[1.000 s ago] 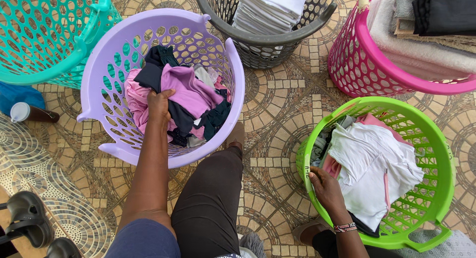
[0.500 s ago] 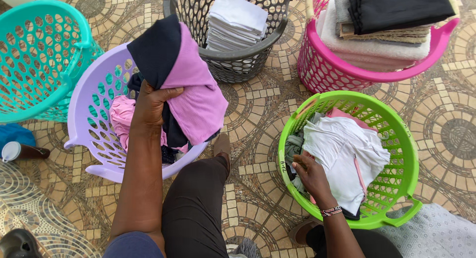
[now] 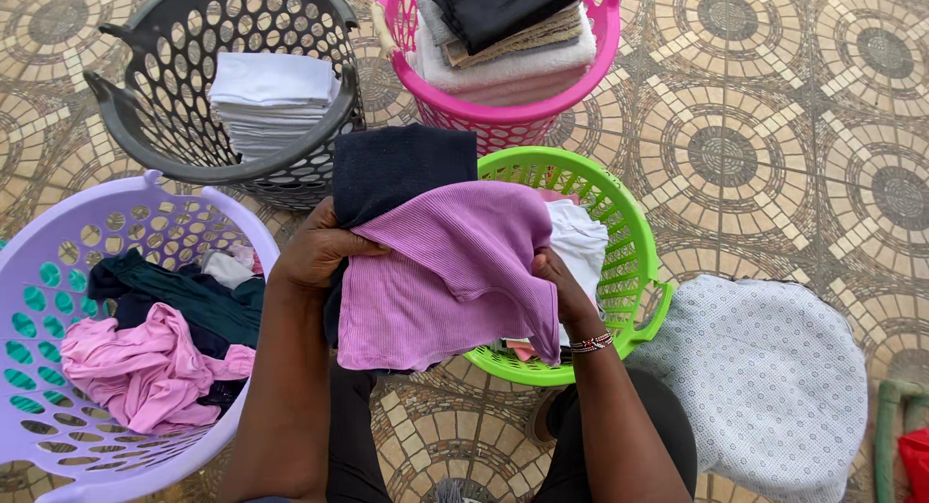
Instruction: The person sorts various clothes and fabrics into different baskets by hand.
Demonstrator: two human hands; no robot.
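You are holding the pink ribbed garment [image 3: 440, 281] with its dark navy part above the green basket [image 3: 634, 261], your left hand [image 3: 314, 251] closed on its left edge and your right hand [image 3: 556, 285] gripping the right, so be keeping both edges taut and level.

Garment [image 3: 445, 271] between two baskets [image 3: 58, 300]

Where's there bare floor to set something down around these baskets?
Bare tile lies right of the pink basket and green basket, above the grey dotted cushion. It is crowded between the dark grey basket, lilac basket and both hands holding the purple garment.
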